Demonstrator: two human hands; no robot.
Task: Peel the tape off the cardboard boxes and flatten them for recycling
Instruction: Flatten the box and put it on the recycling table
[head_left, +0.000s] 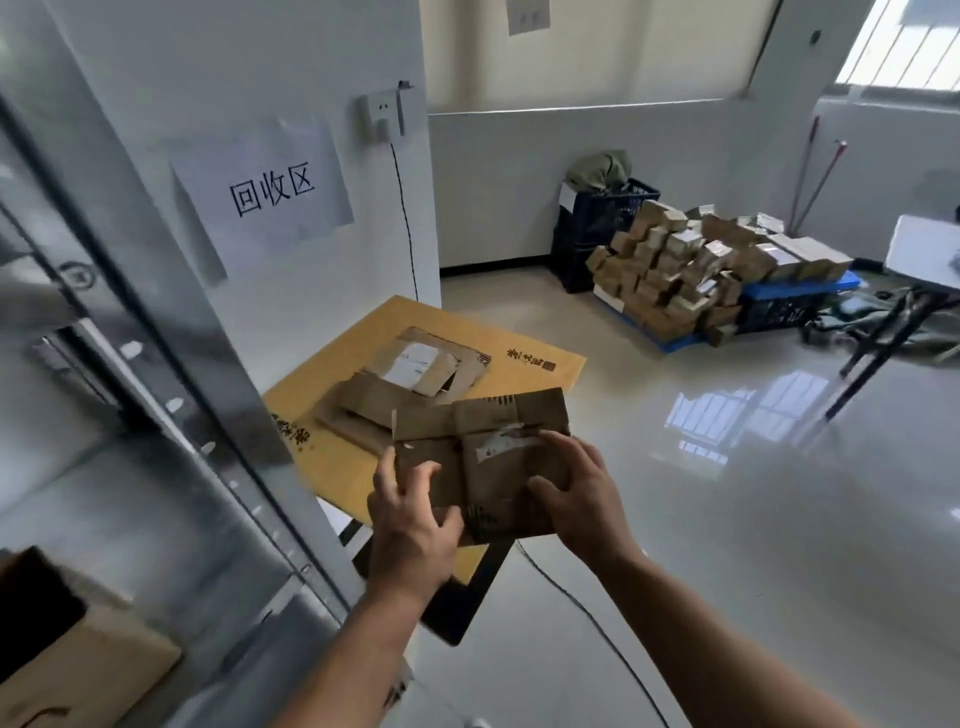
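Leftmost, a paper sign (270, 187) taped to the white wall. Next, a yellow sheet (332, 467) bearing a stack of flattened boxes (395, 384). Over its near edge, your left hand (410, 514) grips the left edge of a flattened cardboard box (483, 467), which carries white tape scraps (506, 441) on its top face. Your right hand (576, 488) clasps its right side, thumb on top. Far right, small cardboard boxes (691, 265) heaped on a blue pallet (680, 340).

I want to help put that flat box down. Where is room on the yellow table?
For the flat box, bare yellow shows at the far right corner of the table, between the pile of flattened boxes and the edge, and in a near left strip between the pile and the wall. The middle is crowded.
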